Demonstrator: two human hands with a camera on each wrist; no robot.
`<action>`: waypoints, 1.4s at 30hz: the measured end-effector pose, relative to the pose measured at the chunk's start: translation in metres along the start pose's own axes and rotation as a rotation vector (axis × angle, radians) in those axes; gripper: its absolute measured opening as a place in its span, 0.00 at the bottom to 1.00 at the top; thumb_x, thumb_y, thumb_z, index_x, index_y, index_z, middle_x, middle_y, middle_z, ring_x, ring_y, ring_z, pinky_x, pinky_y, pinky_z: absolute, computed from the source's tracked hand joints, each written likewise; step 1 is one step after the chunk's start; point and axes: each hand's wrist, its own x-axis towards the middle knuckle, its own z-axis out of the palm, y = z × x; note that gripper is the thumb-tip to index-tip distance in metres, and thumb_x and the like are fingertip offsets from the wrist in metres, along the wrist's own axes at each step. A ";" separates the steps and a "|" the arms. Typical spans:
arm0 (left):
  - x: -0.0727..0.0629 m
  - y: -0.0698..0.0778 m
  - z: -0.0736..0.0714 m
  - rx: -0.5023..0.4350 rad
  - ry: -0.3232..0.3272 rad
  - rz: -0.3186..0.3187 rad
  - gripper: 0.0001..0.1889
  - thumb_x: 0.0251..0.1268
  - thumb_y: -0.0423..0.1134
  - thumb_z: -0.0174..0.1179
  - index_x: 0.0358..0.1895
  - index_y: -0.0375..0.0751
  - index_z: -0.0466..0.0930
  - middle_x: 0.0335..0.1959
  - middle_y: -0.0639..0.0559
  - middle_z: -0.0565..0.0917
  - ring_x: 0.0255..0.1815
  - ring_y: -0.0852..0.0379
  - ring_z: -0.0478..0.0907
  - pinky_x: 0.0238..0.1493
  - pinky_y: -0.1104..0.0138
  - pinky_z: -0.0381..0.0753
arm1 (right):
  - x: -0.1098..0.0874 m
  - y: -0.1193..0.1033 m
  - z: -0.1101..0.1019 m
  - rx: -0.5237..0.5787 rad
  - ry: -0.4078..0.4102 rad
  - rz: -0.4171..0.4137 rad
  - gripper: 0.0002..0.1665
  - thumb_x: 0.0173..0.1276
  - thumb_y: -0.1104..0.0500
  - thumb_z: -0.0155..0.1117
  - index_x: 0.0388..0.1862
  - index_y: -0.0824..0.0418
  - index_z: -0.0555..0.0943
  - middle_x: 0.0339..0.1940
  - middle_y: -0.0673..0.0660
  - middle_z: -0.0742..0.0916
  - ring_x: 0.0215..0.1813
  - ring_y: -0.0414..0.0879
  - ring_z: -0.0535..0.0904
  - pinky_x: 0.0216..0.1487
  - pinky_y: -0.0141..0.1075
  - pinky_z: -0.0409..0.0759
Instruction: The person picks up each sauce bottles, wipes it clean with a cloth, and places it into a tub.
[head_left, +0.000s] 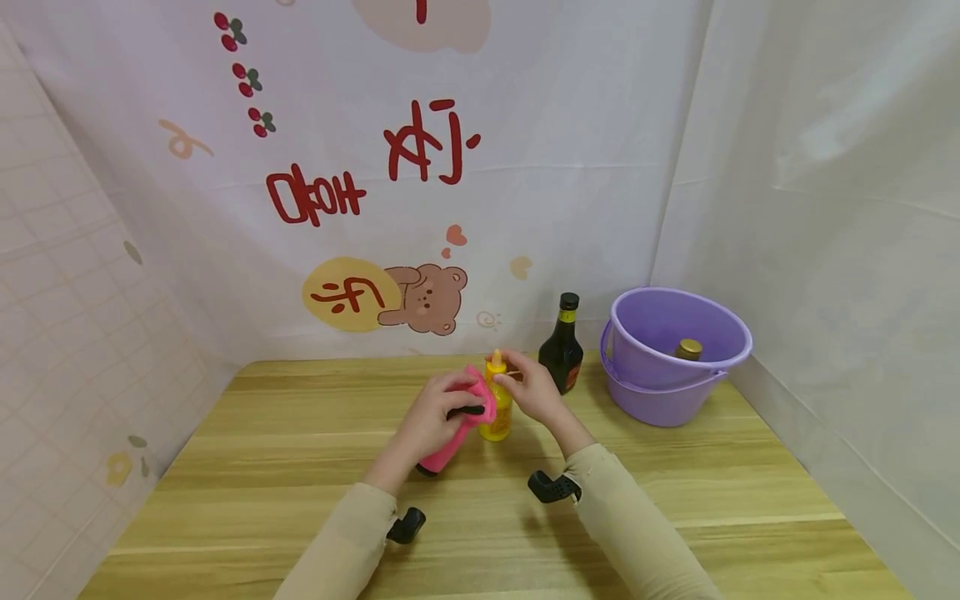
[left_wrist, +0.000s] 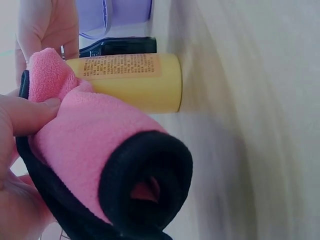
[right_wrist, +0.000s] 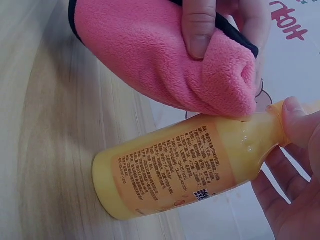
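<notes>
My left hand (head_left: 431, 417) grips a bunched pink cloth (left_wrist: 95, 125) with black edging, thumb pressed into its folds. The cloth's lower end hangs loosely rolled, and its upper end lies against the shoulder of a yellow bottle (right_wrist: 170, 170). Thumb and fingers of my right hand (head_left: 536, 390) hold that bottle around its neck, just under the pointed tip. Small dark print covers an orange label (right_wrist: 165, 160) on the bottle's side. In the head view the bottle is upright, with its base close over the tabletop; the cloth hides part of its left side.
Behind my right hand stands a dark sauce bottle (head_left: 561, 354) with a black cap. To its right is a purple bucket (head_left: 663, 400) with a gold-lidded container (head_left: 688, 349) inside. Printed white sheeting (head_left: 570, 208) backs the wooden table (head_left: 300, 450).
</notes>
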 end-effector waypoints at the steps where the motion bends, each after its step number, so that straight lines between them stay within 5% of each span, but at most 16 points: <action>1: -0.001 0.000 0.001 0.003 0.006 0.000 0.15 0.49 0.21 0.71 0.39 0.43 0.91 0.55 0.44 0.81 0.56 0.41 0.75 0.58 0.48 0.75 | 0.000 0.000 0.000 0.002 0.000 0.002 0.19 0.70 0.65 0.64 0.59 0.64 0.79 0.53 0.57 0.86 0.52 0.52 0.82 0.55 0.47 0.81; 13: -0.012 0.000 0.004 -0.017 -0.004 -0.039 0.14 0.52 0.23 0.70 0.38 0.44 0.91 0.54 0.45 0.82 0.56 0.42 0.75 0.60 0.49 0.73 | 0.000 0.000 0.001 0.000 0.014 -0.001 0.18 0.69 0.65 0.64 0.58 0.62 0.80 0.51 0.57 0.86 0.50 0.51 0.82 0.54 0.47 0.81; 21: -0.022 -0.005 0.011 0.004 -0.102 -0.073 0.12 0.53 0.26 0.72 0.39 0.45 0.91 0.54 0.45 0.82 0.58 0.44 0.75 0.62 0.49 0.71 | -0.001 0.001 0.001 0.000 0.010 0.010 0.18 0.70 0.65 0.64 0.58 0.64 0.80 0.52 0.57 0.86 0.50 0.51 0.82 0.54 0.47 0.81; 42: -0.019 -0.011 0.018 0.040 -0.327 -0.118 0.19 0.52 0.19 0.63 0.41 0.45 0.90 0.52 0.47 0.82 0.54 0.45 0.75 0.60 0.50 0.72 | 0.000 -0.002 -0.001 -0.001 -0.009 -0.001 0.17 0.70 0.66 0.64 0.57 0.62 0.80 0.53 0.58 0.86 0.51 0.52 0.82 0.55 0.48 0.81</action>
